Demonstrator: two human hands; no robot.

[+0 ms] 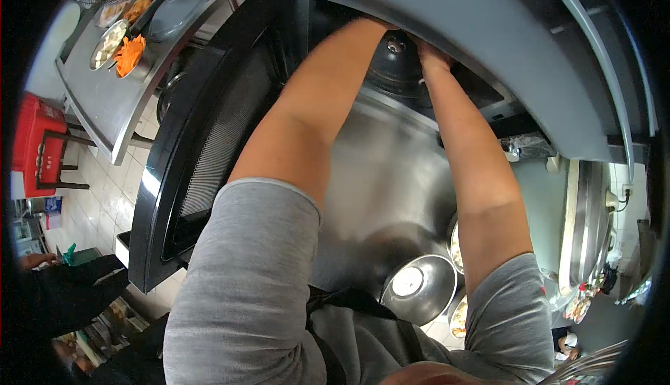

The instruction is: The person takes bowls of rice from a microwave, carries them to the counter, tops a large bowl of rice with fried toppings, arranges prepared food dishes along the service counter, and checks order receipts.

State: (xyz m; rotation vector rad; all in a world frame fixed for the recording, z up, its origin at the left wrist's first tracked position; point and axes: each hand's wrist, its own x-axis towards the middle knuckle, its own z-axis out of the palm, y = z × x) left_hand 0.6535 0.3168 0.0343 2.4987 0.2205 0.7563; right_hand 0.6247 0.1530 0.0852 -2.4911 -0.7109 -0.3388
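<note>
Both my arms reach into a microwave whose black door point(216, 134) stands open on the left. Inside, a dark round piece point(394, 71), perhaps a lid or a bowl, has a shiny knob-like centre point(396, 46). My left hand point(379, 25) is at its far left side, mostly covered by the microwave's upper edge. At its right side is my right hand point(434, 57), with the fingers out of sight. Whether either hand grips the dark piece cannot be seen. Below my forearms spreads a bare steel surface point(384, 175).
A steel bowl point(419, 291) with a white patch in it sits near my body, beside partly hidden food bowls point(458, 315). At upper left, a steel table point(98, 99) carries a bowl of orange strips point(130, 57). A red stool point(42, 144) and another person's dark sleeve point(84, 280) are at left.
</note>
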